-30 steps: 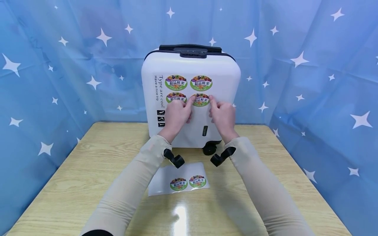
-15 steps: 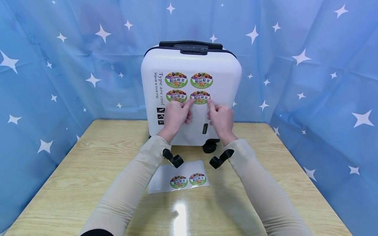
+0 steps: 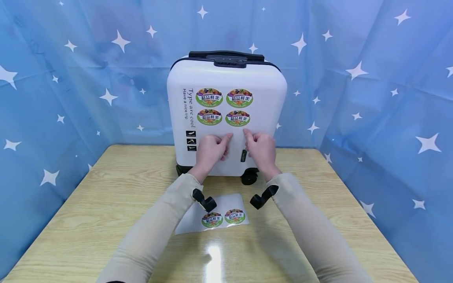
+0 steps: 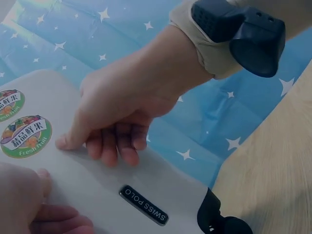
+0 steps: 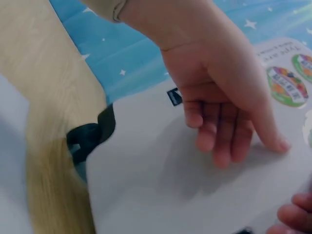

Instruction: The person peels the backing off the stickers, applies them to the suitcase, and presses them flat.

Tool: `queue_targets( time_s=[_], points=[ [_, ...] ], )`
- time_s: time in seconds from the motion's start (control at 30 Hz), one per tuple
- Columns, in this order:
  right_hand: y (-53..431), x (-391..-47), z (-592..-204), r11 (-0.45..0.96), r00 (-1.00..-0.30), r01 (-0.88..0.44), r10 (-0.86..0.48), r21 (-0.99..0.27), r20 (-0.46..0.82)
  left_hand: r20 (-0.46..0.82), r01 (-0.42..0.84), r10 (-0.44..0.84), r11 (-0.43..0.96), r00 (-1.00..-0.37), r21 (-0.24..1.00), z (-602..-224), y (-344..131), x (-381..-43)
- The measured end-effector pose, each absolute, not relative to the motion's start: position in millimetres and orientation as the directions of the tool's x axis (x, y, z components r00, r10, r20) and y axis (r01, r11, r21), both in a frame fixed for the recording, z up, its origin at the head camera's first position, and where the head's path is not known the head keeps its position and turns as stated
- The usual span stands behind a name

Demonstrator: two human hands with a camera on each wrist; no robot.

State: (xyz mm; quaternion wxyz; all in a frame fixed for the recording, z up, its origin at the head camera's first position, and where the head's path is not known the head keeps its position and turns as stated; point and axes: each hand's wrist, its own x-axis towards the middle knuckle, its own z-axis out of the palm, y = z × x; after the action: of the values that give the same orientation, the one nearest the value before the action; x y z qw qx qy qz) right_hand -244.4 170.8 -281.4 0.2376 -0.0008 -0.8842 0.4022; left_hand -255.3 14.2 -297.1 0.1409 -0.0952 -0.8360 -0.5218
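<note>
A white suitcase (image 3: 267, 90) stands upright on the table, with several oval fruit stickers on its front in two rows. The lower right sticker (image 3: 238, 118) lies flat, its whole oval uncovered. Below and left of it, my left hand (image 3: 211, 151) has its thumb at the suitcase face and its other fingers loosely bent. My right hand (image 3: 261, 150) is just beneath that sticker, beside the dark SWISS POLO badge (image 4: 144, 204), its thumb tip at the white shell in the left wrist view. Neither hand holds anything.
A sticker sheet (image 3: 191, 220) with two oval stickers lies on the wooden table (image 3: 124, 188) in front of the suitcase. Black wheels (image 3: 249, 177) are at the suitcase's bottom. A blue star-patterned curtain (image 3: 354, 102) surrounds the table at the back and sides.
Both hands have slid down from the lower right sticker's edges onto the bare shell below, leaving the sticker fully in sight. The head view has shifted slightly.
</note>
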Motion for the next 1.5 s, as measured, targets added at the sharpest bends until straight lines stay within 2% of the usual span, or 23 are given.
queue_targets(
  time_s=[0.3, 0.57, 0.93, 1.17, 1.5],
  points=[
    [167.5, -229.8, -298.9, 0.622, -0.904, -0.269, 0.101, -0.735, 0.415, 0.353, 0.362, 0.113, 0.485, -0.929, 0.796, -303.0, 10.3, -245.5],
    [167.5, -224.0, -308.3, 0.584, -0.924, -0.271, 0.064, -0.765, 0.377, 0.259, 0.288, 0.129, 0.376, -0.957, 0.881, -305.9, 6.3, -240.2],
    [168.9, -217.5, -319.7, 0.565, -0.942, -0.255, 0.038, -0.784, 0.334, 0.18, 0.27, 0.266, 0.353, -0.947, 0.896, -316.5, 1.9, -236.5],
    [166.7, -209.4, -324.2, 0.555, -0.956, -0.234, 0.02, -0.798, 0.294, 0.17, 0.271, 0.284, 0.369, -0.944, 0.889, -318.7, -0.8, -233.4],
    [165.4, -197.1, -340.0, 0.579, -0.948, -0.265, -0.012, -0.771, 0.317, 0.153, 0.261, 0.281, 0.404, -0.947, 0.877, -330.4, -4.4, -222.2]
  ],
)
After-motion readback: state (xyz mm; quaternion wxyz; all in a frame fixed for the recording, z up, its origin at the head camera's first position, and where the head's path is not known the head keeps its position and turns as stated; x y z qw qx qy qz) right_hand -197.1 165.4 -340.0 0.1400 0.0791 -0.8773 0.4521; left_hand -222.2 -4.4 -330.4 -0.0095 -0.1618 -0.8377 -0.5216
